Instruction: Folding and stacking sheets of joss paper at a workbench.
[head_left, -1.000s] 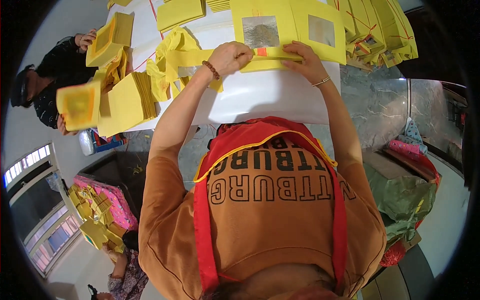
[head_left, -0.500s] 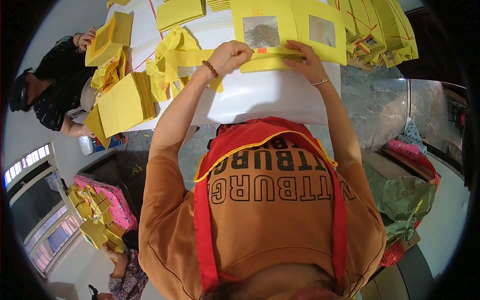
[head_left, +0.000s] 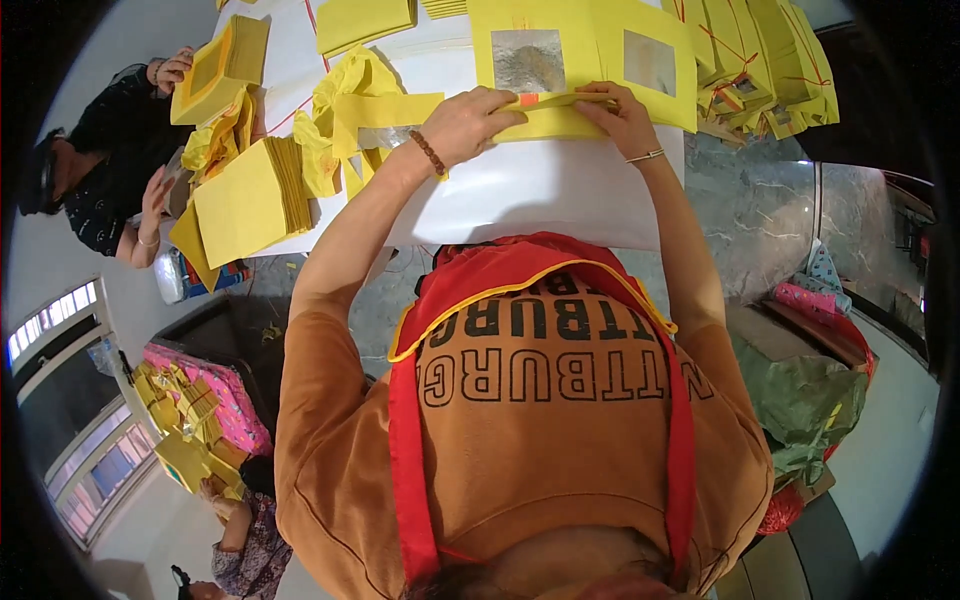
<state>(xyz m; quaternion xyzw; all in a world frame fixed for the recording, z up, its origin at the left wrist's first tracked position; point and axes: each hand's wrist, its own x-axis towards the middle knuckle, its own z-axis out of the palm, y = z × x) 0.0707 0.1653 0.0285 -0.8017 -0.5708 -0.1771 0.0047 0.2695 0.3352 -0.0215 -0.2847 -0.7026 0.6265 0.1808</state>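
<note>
Two yellow paper sheets with silver foil squares lie at the far side of the table, the left sheet [head_left: 485, 55] overlapping the right. Along its near side runs a folded yellow paper edge [head_left: 555, 126]. My left hand [head_left: 468, 124], wearing a beaded bracelet, is closed at the left end of this fold, its fingertips partly hidden. My right hand [head_left: 622, 118], with a thin bangle, pinches the fold's right end between thumb and fingers. Beside my left wrist lie crumpled yellow paper [head_left: 352, 82] and a loose yellow sheet with a foil patch [head_left: 385, 137].
Stacks of yellow paper [head_left: 245, 210] stand on the white table [head_left: 560, 195] at left, another [head_left: 365, 25] farther back. Bundles tied with red string [head_left: 765, 65] are at far right. A co-worker [head_left: 110, 160] sits at left; another person [head_left: 250, 530] is lower left.
My left hand has opened out a little from a tighter fist and shifted slightly left and down. My right hand moved slightly right. The co-worker's lower hand has lifted off the paper stack.
</note>
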